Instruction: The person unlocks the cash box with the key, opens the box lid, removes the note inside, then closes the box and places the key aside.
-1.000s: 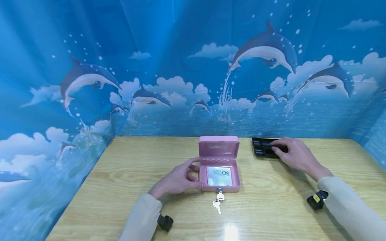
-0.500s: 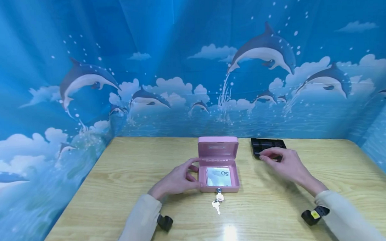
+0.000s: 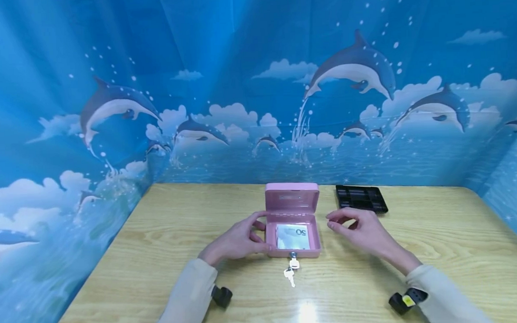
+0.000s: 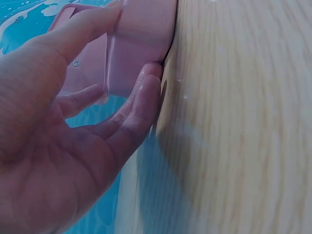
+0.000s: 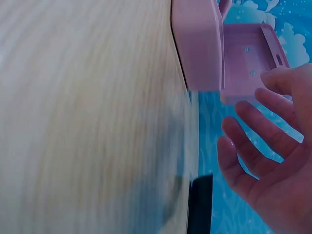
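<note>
Pink box (image 3: 304, 253), lid (image 3: 292, 203) up — banknote (image 3: 292, 237) marked 50 inside.

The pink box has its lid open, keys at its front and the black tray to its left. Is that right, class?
Not quite: the head view shows the black tray to the right of the pink box; the open lid and keys are correct.

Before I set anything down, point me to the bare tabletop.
Bare table: left of the left grip; right of the black tray and right grip; nearest you, between the wrist cameras, beyond the keys' reach. Crowded: around the pink box, left grip against it, keys in front, right grip close by.
</note>
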The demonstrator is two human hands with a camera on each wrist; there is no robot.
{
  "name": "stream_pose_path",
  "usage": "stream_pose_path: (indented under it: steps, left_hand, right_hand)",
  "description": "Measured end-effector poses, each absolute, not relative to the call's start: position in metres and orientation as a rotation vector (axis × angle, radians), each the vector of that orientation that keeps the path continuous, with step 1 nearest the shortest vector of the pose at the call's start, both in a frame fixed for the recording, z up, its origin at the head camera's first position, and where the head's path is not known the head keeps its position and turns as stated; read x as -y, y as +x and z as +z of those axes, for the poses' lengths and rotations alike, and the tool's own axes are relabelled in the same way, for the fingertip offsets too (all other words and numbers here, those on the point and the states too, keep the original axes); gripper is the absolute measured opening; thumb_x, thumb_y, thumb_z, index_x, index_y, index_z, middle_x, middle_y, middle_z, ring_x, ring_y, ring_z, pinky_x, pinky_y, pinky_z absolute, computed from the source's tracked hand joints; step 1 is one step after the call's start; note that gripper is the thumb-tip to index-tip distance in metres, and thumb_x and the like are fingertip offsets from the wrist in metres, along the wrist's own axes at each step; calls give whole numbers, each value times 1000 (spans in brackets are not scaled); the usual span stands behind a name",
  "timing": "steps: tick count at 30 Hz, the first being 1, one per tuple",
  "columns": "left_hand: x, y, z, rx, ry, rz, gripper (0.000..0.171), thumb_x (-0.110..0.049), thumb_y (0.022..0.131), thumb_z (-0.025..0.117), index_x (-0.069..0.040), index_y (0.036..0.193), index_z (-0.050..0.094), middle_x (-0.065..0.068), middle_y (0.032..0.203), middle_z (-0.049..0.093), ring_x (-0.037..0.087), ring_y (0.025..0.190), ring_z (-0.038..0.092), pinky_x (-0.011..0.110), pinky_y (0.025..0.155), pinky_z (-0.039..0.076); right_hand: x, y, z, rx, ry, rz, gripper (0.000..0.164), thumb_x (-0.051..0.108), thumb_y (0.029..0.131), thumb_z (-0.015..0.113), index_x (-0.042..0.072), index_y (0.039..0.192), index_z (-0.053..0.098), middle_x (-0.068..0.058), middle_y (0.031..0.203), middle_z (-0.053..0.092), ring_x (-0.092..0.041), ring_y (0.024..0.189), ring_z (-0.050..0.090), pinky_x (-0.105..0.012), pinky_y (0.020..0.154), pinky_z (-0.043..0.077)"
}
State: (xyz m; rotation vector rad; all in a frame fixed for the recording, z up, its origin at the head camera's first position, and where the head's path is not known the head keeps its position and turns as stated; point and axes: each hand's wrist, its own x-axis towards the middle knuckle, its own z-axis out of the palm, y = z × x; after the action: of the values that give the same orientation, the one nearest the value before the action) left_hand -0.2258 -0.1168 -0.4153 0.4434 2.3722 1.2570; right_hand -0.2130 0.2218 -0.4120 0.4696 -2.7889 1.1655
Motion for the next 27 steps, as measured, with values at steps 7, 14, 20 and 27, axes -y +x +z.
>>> stream_pose_path:
  steps: [7, 14, 20, 27]
  left_hand:
    - [116, -227, -415, -2345, 442, 1278, 89, -32, 84, 85, -34, 157, 34, 10, 140, 57, 18, 107, 67, 39, 92, 60]
    - [117, -228, -416, -2326, 464, 1282, 89, -31, 85, 84, -33, 158, 33, 10, 141, 57, 19, 107, 67, 38, 91, 60]
    - [117, -229, -417, -2326, 467, 1283, 89, -31, 86, 84, -33, 158, 32, 10, 140, 58, 19, 106, 68, 38, 90, 60]
    - [118, -228, -417, -2329, 456, 1286, 89, -29, 85, 84, -34, 158, 33, 10, 140, 57, 19, 107, 67, 40, 93, 59]
  right_hand:
    - [-205, -209, -414, 2778, 501, 1245, 20, 21, 95, 73, 16, 113, 77, 0, 109, 77, -10, 94, 67, -22, 73, 58]
    - [-190, -211, -417, 2821, 505, 1273, 21, 22, 95, 73, 19, 116, 76, 2, 110, 75, -15, 95, 66, -22, 75, 58]
    - [-179, -218, -420, 2817, 618, 1217, 18, 23, 95, 73, 19, 112, 77, 6, 99, 73, -9, 81, 63, -22, 66, 54]
    - [-168, -225, -423, 2833, 749, 1123, 22, 19, 93, 74, 16, 115, 76, 7, 90, 71, -4, 70, 59, -22, 61, 51]
